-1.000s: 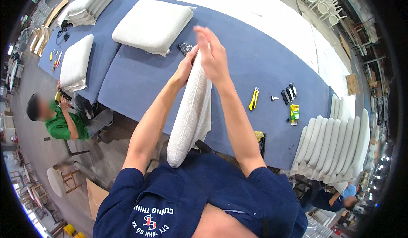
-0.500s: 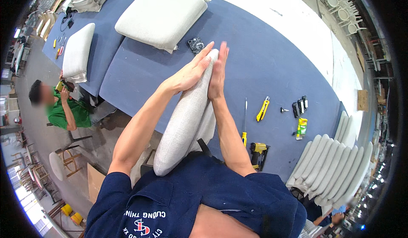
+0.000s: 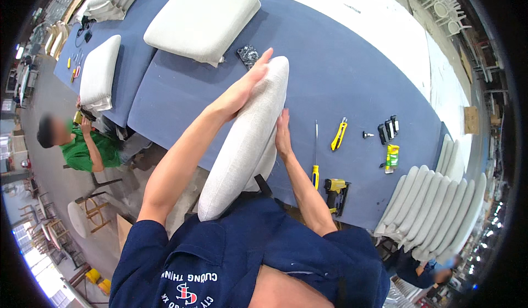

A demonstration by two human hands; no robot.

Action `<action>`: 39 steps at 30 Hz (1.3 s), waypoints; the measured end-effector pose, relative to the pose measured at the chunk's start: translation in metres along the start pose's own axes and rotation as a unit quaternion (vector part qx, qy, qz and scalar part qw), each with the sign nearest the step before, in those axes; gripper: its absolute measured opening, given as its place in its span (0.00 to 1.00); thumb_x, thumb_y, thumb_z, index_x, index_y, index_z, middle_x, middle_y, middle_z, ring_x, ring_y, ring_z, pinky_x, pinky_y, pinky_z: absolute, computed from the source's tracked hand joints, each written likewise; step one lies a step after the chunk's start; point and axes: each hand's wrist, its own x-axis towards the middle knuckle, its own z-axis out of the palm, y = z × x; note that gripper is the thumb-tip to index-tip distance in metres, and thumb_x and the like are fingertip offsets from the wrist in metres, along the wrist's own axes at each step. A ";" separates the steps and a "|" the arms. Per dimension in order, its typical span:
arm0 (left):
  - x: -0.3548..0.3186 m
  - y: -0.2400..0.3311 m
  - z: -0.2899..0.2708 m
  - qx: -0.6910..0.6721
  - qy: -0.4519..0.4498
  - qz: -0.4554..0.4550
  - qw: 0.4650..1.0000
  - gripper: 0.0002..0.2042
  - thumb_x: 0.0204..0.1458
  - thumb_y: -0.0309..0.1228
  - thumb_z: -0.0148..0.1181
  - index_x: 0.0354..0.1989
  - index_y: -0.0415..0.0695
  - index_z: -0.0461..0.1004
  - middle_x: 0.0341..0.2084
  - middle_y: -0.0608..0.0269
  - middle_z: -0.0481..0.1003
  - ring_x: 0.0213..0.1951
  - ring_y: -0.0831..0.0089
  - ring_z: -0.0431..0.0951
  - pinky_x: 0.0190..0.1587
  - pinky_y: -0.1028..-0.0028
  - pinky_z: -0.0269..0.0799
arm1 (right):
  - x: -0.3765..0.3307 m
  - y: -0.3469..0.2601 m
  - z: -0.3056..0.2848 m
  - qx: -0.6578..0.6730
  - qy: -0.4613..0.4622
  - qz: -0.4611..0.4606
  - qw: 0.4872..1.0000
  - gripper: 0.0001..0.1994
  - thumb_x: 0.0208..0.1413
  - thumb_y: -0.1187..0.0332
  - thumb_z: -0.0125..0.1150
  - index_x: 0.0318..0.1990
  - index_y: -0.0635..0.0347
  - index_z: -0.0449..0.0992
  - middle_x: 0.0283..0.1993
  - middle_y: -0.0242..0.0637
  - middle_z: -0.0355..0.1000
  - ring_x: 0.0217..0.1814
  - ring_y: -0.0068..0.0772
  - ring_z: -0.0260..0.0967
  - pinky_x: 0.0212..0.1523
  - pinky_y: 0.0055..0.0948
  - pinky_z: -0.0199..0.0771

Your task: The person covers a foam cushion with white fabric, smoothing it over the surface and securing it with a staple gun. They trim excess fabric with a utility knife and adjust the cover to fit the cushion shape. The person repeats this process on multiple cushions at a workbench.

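Place: an upholstery workshop within a furniture factory.
Work surface: a long blue-covered workbench (image 3: 352,82) stretching beyond the left fingers (image 3: 257,74) and right fingers (image 3: 284,122).
Tools: screwdriver (image 3: 315,173), utility knife (image 3: 339,134) and yellow-and-black staple gun (image 3: 334,190), all right of the right fingers.
Seat pads: an upholstered seat (image 3: 242,137) between both sets of fingers; a row of grey pads (image 3: 434,209) far right of them; a stack of pads (image 3: 113,3) far beyond and left.
Chairs: white chair frames (image 3: 437,3), beyond and right of the fingers.
Co-worker: a person in green (image 3: 91,150), well left of the fingers.
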 end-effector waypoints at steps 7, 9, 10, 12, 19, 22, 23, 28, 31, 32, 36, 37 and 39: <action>-0.077 -0.033 0.001 -0.127 -0.005 0.046 0.991 0.34 0.76 0.49 0.33 0.83 0.48 0.35 0.83 0.60 0.34 0.82 0.63 0.34 0.81 0.64 0.32 | -0.007 -0.249 0.027 -0.025 0.024 -0.318 0.948 0.45 0.74 0.37 0.31 0.81 0.67 0.38 0.87 0.51 0.33 0.89 0.48 0.21 0.84 0.50 0.21; -0.079 -0.029 -0.002 -0.076 -0.009 0.052 0.996 0.34 0.76 0.49 0.33 0.83 0.47 0.35 0.83 0.57 0.34 0.82 0.61 0.34 0.81 0.63 0.32 | -0.005 -0.244 0.046 -0.078 0.027 -0.321 0.944 0.47 0.72 0.34 0.31 0.82 0.66 0.37 0.87 0.52 0.32 0.89 0.50 0.19 0.83 0.51 0.19; -0.080 -0.030 -0.004 -0.049 -0.009 0.055 0.997 0.34 0.76 0.48 0.33 0.83 0.47 0.34 0.83 0.56 0.34 0.82 0.60 0.34 0.81 0.63 0.32 | -0.006 -0.237 0.052 -0.085 0.053 -0.314 0.944 0.47 0.72 0.33 0.30 0.82 0.65 0.36 0.87 0.53 0.31 0.89 0.51 0.18 0.83 0.52 0.19; -0.080 -0.037 -0.012 -0.008 -0.010 0.049 0.999 0.35 0.75 0.50 0.35 0.83 0.46 0.35 0.83 0.54 0.34 0.82 0.58 0.35 0.81 0.62 0.32 | -0.010 -0.215 0.060 -0.063 0.080 -0.288 0.952 0.48 0.71 0.31 0.31 0.82 0.65 0.37 0.87 0.54 0.30 0.89 0.54 0.17 0.83 0.53 0.18; -0.075 -0.034 -0.034 0.000 0.001 0.028 1.000 0.37 0.73 0.52 0.38 0.83 0.49 0.37 0.83 0.56 0.36 0.82 0.59 0.35 0.81 0.59 0.30 | -0.029 -0.092 0.074 0.032 0.065 -0.174 0.982 0.53 0.67 0.25 0.29 0.82 0.64 0.32 0.87 0.51 0.25 0.89 0.50 0.22 0.84 0.50 0.27; -0.064 -0.025 -0.027 -0.015 -0.019 0.037 0.999 0.37 0.72 0.53 0.38 0.83 0.50 0.38 0.83 0.56 0.35 0.82 0.60 0.34 0.81 0.59 0.28 | -0.049 -0.010 0.077 0.094 0.087 -0.121 0.984 0.52 0.68 0.27 0.29 0.82 0.64 0.31 0.87 0.50 0.24 0.89 0.50 0.22 0.84 0.49 0.27; -0.060 -0.028 -0.023 -0.011 -0.024 0.052 0.998 0.37 0.72 0.53 0.38 0.83 0.50 0.38 0.83 0.56 0.35 0.82 0.60 0.33 0.81 0.60 0.28 | -0.051 0.009 0.076 0.113 0.081 -0.109 0.984 0.51 0.70 0.29 0.30 0.82 0.64 0.30 0.87 0.50 0.25 0.89 0.50 0.21 0.84 0.48 0.25; -0.072 -0.038 0.004 -0.039 -0.016 0.086 0.995 0.37 0.73 0.53 0.36 0.83 0.48 0.38 0.83 0.57 0.35 0.82 0.60 0.33 0.81 0.61 0.28 | -0.085 0.015 0.036 0.081 -0.006 -0.003 0.997 0.44 0.74 0.36 0.33 0.81 0.65 0.38 0.86 0.50 0.34 0.88 0.47 0.27 0.84 0.44 0.27; -0.088 -0.041 0.009 -0.074 -0.028 0.073 0.994 0.37 0.73 0.52 0.35 0.83 0.46 0.37 0.83 0.56 0.35 0.82 0.61 0.33 0.81 0.62 0.27 | -0.079 -0.024 0.012 0.043 -0.059 0.071 0.995 0.40 0.76 0.39 0.34 0.81 0.64 0.47 0.85 0.49 0.43 0.87 0.44 0.35 0.84 0.42 0.33; -0.101 -0.046 0.009 -0.083 -0.038 0.073 0.993 0.37 0.73 0.52 0.35 0.83 0.45 0.36 0.83 0.56 0.35 0.82 0.61 0.33 0.80 0.62 0.27 | -0.080 -0.057 0.010 0.045 -0.023 0.037 0.998 0.40 0.76 0.41 0.34 0.81 0.65 0.47 0.85 0.50 0.43 0.88 0.46 0.34 0.84 0.44 0.33; -0.152 -0.052 0.012 -0.066 -0.068 0.071 0.993 0.38 0.73 0.52 0.35 0.82 0.42 0.35 0.83 0.53 0.33 0.82 0.60 0.32 0.80 0.61 0.27 | -0.090 -0.237 0.016 -0.026 0.149 -0.298 0.943 0.37 0.76 0.46 0.37 0.80 0.68 0.49 0.84 0.53 0.45 0.88 0.52 0.34 0.83 0.49 0.30; -0.163 -0.048 0.018 -0.066 -0.069 0.062 0.994 0.37 0.73 0.50 0.36 0.82 0.42 0.35 0.83 0.52 0.32 0.82 0.59 0.31 0.80 0.61 0.28 | -0.095 -0.253 0.026 -0.081 0.155 -0.336 0.926 0.37 0.76 0.48 0.37 0.79 0.69 0.49 0.84 0.54 0.45 0.88 0.54 0.33 0.83 0.50 0.30; -0.176 -0.042 0.025 -0.059 -0.065 0.050 0.995 0.35 0.74 0.44 0.36 0.82 0.42 0.35 0.83 0.50 0.30 0.82 0.57 0.29 0.81 0.60 0.30 | -0.102 -0.246 0.054 -0.194 0.126 -0.295 0.927 0.41 0.74 0.40 0.35 0.80 0.68 0.50 0.85 0.56 0.42 0.88 0.60 0.29 0.83 0.56 0.26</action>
